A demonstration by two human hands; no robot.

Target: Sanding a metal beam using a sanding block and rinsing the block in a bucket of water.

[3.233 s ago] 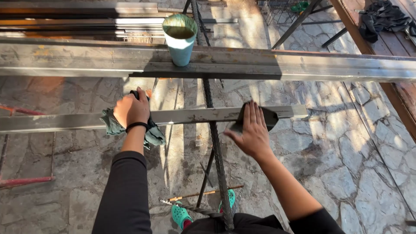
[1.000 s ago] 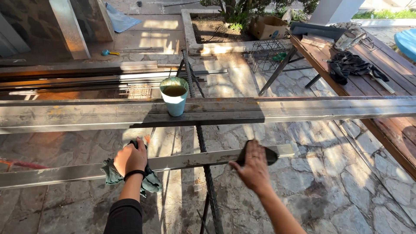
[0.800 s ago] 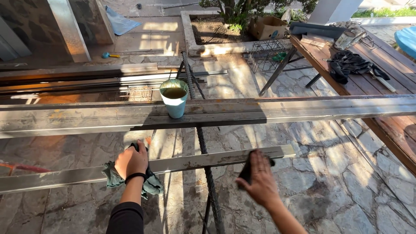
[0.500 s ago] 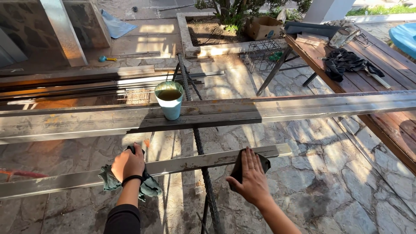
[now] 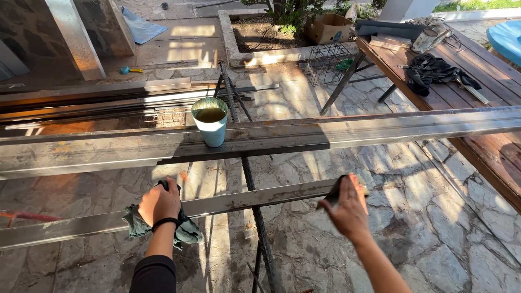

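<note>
The left hand (image 5: 159, 203) is closed in a fist over a green rag (image 5: 184, 230), pressing it onto the near metal bar (image 5: 244, 198); the hand covers most of the cloth, so only crumpled ends show to either side of the wrist and below it, and a dark band circles the wrist. The right hand (image 5: 347, 206) sits at the far right end of the same bar with fingers curled around a dark pad (image 5: 335, 191), of which only a thin edge shows past the fingers; what it is made of cannot be made out, and the hand hides the bar's tip. Between the two hands the bar crosses a ribbed steel stand (image 5: 255, 184), whose lower legs run out of view at the bottom. Beyond the hands, a second, wider metal beam (image 5: 380, 130) lies across the stand, both its ends cut off by the picture's edges, half in shadow. On it, ahead of the left hand, stands a pale blue cup (image 5: 210, 122) with murky greenish liquid. Far beyond the right hand is a wooden table (image 5: 477, 103) with a black cloth (image 5: 434, 70) heaped on it; more long metal pieces (image 5: 108, 103) lie on the stone paving beyond the left hand, blurred by glare.
</note>
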